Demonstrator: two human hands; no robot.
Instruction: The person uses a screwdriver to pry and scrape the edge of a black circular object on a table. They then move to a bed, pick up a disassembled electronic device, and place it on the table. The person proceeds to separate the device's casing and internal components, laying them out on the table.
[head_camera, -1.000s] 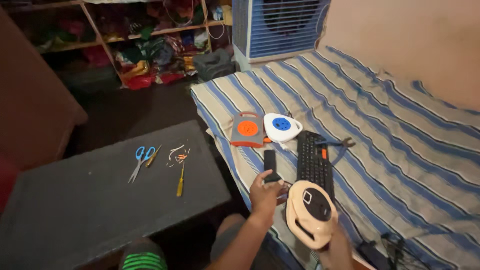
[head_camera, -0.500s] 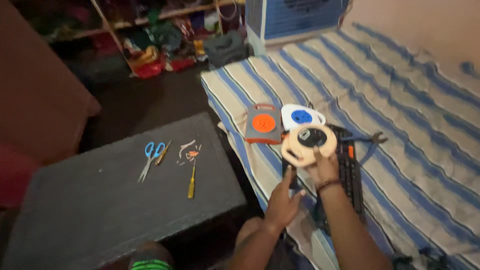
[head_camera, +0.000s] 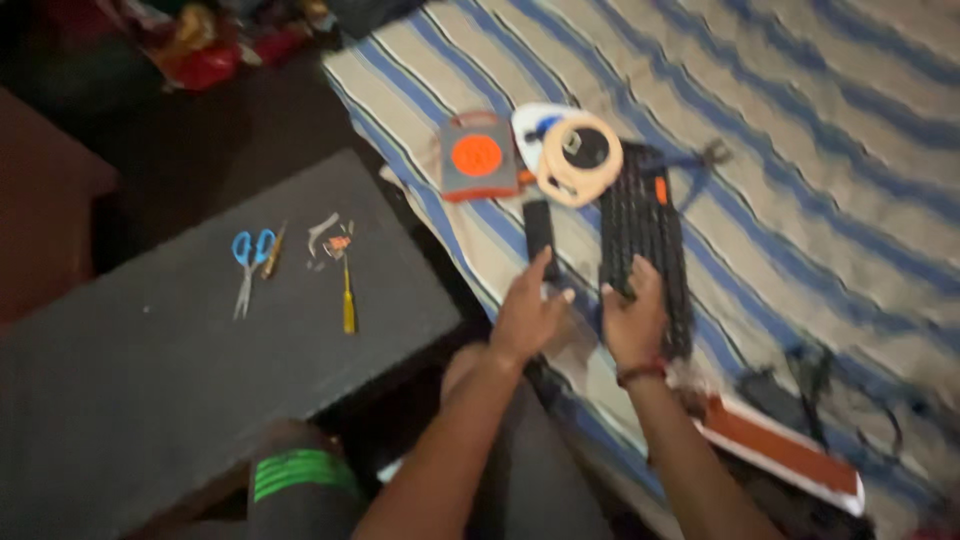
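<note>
Head view: keyboard under right fingers (touching).

A black keyboard is touched by the right hand; beneath it, blue-and-beige stripes on the bedsheet — beyond the fingertips, a cream round device and an orange-faced grey box.

blue scissors | yellow screwdriver on dark table | orange-faced box on striped bedding

Left hand by black remote; right hand on keyboard
</note>
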